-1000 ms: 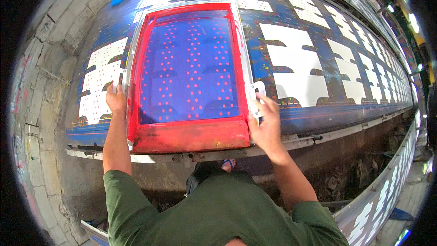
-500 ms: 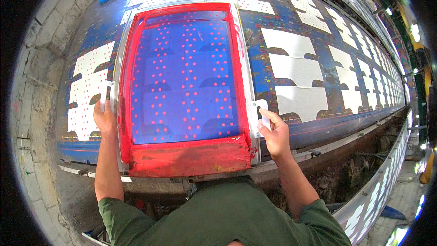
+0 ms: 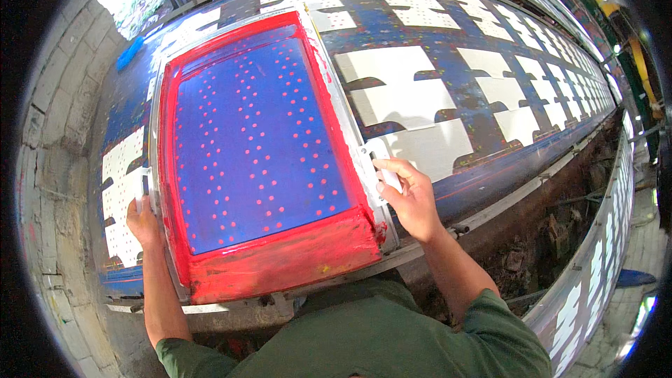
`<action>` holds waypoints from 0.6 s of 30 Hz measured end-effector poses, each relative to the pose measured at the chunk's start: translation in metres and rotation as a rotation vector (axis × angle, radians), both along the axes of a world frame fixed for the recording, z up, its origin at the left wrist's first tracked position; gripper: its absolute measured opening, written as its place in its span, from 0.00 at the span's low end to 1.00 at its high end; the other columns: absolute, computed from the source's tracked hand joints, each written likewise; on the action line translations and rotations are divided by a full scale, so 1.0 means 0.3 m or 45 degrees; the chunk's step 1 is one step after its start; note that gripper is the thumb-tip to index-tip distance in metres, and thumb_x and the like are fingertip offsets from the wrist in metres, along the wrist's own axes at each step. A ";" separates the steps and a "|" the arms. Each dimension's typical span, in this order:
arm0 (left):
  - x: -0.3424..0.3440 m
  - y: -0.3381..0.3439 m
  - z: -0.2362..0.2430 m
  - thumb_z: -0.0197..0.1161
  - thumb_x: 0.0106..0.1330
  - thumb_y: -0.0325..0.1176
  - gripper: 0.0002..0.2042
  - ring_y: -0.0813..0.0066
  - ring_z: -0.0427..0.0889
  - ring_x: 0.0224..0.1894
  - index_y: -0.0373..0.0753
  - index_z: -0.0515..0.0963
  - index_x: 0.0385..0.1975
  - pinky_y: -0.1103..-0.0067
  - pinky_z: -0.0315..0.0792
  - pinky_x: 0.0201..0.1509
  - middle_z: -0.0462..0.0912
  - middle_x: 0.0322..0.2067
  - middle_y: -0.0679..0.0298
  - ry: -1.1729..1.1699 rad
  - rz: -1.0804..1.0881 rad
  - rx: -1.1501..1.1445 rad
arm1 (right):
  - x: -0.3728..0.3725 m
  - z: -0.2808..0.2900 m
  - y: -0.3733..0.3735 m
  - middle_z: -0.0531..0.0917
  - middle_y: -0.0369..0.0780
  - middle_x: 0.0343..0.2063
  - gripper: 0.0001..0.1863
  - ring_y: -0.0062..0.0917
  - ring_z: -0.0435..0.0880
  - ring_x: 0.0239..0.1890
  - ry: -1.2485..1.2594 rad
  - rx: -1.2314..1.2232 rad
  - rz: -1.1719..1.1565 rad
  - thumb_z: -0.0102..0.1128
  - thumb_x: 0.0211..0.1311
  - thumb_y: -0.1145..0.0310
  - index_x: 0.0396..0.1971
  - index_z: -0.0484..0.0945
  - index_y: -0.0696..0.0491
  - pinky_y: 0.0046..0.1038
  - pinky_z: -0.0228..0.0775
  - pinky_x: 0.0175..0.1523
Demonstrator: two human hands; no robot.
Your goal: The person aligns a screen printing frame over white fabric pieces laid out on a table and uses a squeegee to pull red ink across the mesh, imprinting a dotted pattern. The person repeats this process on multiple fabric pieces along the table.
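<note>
A screen printing frame [image 3: 255, 147] with a blue mesh, rows of pinkish-red dots and a red-smeared border spans the space between my arms. My left hand [image 3: 145, 224] is closed round the white handle [image 3: 144, 180] on its left side. On the other side, my right hand [image 3: 413, 199] grips a matching white handle [image 3: 379, 150], thumb and forefinger showing. Under the frame's left edge lies a white cut fabric piece [image 3: 124, 203] with small dots. Plain white fabric pieces [image 3: 392, 66] lie just right of the frame.
The long dark-blue printing table [image 3: 490, 175] runs off to the right, bearing several rows of white pieces. A rail [image 3: 514, 192] follows its near edge. A stone wall [image 3: 66, 140] stands at the left, and a blue cloth-like item [image 3: 130, 53] lies at the far left corner.
The frame has shifted left and nearer in view and now sits tilted, both hands still on its handles. Fabric shapes that showed through the mesh before no longer show.
</note>
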State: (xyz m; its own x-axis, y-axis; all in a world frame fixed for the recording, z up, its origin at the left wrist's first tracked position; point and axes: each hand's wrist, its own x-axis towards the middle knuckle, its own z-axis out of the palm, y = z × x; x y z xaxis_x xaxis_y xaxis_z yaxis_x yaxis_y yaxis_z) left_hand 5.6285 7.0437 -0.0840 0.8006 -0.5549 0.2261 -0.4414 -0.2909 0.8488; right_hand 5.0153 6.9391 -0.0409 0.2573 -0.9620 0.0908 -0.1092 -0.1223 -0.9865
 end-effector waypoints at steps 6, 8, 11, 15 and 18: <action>-0.429 -0.153 0.021 0.66 0.79 0.29 0.11 0.75 0.86 0.41 0.28 0.87 0.51 0.73 0.80 0.47 0.91 0.40 0.60 -0.048 0.041 0.038 | -0.364 -0.022 -0.181 0.89 0.49 0.57 0.20 0.37 0.86 0.64 0.243 -0.133 -0.146 0.72 0.63 0.74 0.56 0.89 0.58 0.35 0.72 0.73; -0.584 -0.216 -0.022 0.67 0.78 0.29 0.11 0.75 0.86 0.42 0.28 0.87 0.51 0.72 0.80 0.48 0.91 0.40 0.59 -0.071 0.060 -0.047 | -0.509 -0.024 -0.227 0.89 0.48 0.56 0.20 0.36 0.86 0.64 0.343 -0.123 -0.168 0.72 0.64 0.74 0.56 0.89 0.58 0.35 0.72 0.73; -0.776 -0.313 -0.080 0.70 0.77 0.32 0.19 0.63 0.88 0.51 0.22 0.83 0.58 0.66 0.79 0.61 0.92 0.52 0.49 0.008 0.111 -0.033 | -0.715 -0.039 -0.284 0.90 0.47 0.57 0.19 0.36 0.87 0.62 0.430 -0.152 -0.205 0.71 0.65 0.74 0.56 0.89 0.59 0.35 0.72 0.73; -1.055 -0.356 -0.121 0.70 0.76 0.37 0.21 0.57 0.88 0.54 0.22 0.84 0.56 0.66 0.77 0.66 0.91 0.50 0.44 -0.292 0.132 0.076 | -0.943 -0.061 -0.361 0.90 0.45 0.57 0.18 0.31 0.86 0.62 0.348 -0.030 -0.221 0.69 0.68 0.75 0.57 0.88 0.61 0.34 0.72 0.71; -1.239 -0.402 -0.096 0.69 0.76 0.34 0.19 0.54 0.90 0.55 0.23 0.84 0.57 0.64 0.78 0.65 0.91 0.48 0.42 -0.159 0.205 -0.028 | -1.079 -0.076 -0.393 0.87 0.40 0.56 0.20 0.27 0.84 0.58 0.292 0.016 -0.213 0.67 0.69 0.74 0.60 0.85 0.62 0.31 0.74 0.63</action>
